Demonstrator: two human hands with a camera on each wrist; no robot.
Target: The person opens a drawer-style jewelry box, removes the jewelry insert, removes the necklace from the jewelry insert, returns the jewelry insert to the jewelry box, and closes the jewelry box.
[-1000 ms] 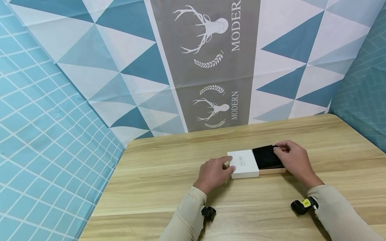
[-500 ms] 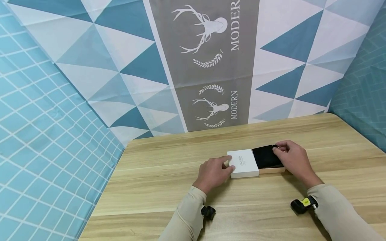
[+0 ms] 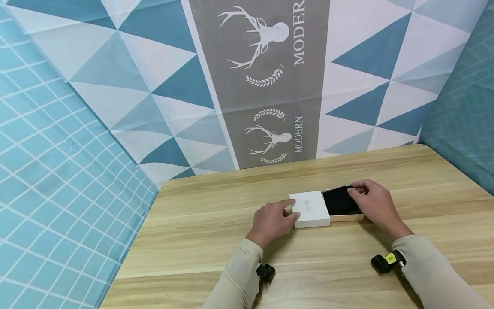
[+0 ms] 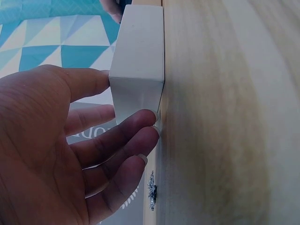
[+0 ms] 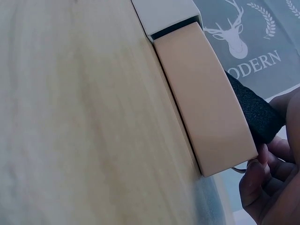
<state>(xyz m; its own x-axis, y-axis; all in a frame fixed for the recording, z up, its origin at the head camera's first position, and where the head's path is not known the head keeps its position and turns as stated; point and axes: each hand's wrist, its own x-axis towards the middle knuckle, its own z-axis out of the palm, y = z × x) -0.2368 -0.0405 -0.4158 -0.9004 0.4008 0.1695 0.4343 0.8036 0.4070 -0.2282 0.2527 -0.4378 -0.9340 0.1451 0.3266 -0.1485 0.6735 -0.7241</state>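
A flat white box sleeve (image 3: 310,208) with small grey print lies on the table, a peach drawer (image 3: 346,218) sticking out of its right end. My left hand (image 3: 271,221) rests its thumb and index finger on the sleeve's left edge; in the left wrist view the other fingers lie loosely bent against the end face. With my right hand (image 3: 373,205) I pinch the right edge of a black foam pad (image 3: 338,201), which is tilted up from the drawer. The right wrist view shows the foam (image 5: 257,111) raised above the drawer's rim. What lies beneath it is hidden.
The wooden table (image 3: 200,240) extends around the box on all sides. Behind it hangs a patterned cloth (image 3: 270,86) with deer prints, with blue cloths (image 3: 69,171) to either side. A dark camera (image 3: 384,262) is strapped at each wrist.
The foam's right edge has come up slightly with my right hand, and its surface now bends. My left hand and the sleeve keep their places; the view has shifted a little.
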